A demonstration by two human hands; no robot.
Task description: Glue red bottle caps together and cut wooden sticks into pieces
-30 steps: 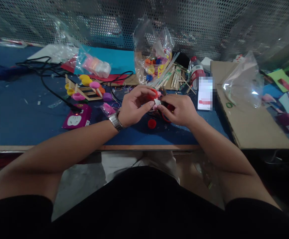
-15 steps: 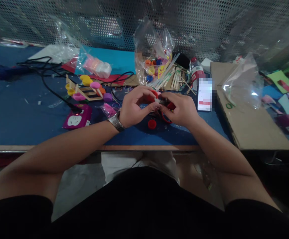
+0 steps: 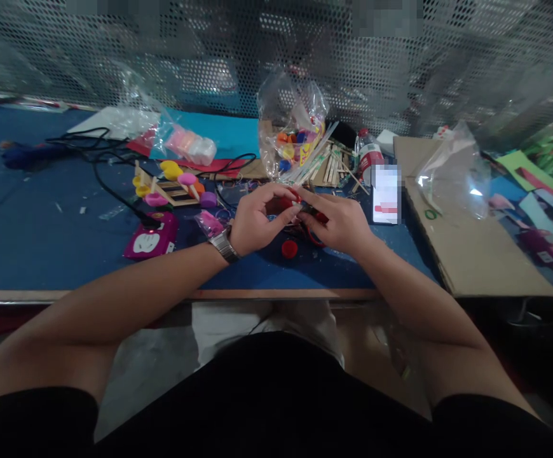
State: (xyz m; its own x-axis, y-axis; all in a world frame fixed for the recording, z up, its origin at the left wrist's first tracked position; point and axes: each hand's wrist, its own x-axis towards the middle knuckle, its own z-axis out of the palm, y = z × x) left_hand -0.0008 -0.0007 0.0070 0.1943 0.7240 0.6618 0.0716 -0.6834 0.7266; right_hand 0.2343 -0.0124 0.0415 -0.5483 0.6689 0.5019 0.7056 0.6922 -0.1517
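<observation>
A: What's nearest on your feed?
B: Red cap point(image 3: 289, 249) on the table point(image 3: 267, 273), just bodyward of the fingertips; left hand point(image 3: 260, 219) nearer. Red loop point(image 3: 315, 242) near it, under the right hand point(image 3: 337, 221). I can't tell what the loop belongs to.
A: Hand states?
B: Left is curled, thumb and fingers closed round a red piece point(image 3: 283, 201). Right has its fingers bunched, tips meeting the left's; I can't tell what it's pinching.
A: Key relation?
B: Red piece sits inside the left's curl, to the left of the right fingertips. So left is nearer. Long axis: mostly covered, can't call it.
A: Farther out?
B: Phone point(image 3: 385, 197) to the right of the right hand. Past both hands, wooden sticks point(image 3: 336, 164); bottle point(image 3: 369, 152) beyond the right, clear bag point(image 3: 271, 108) farthest, beyond the left's fingertips.
</observation>
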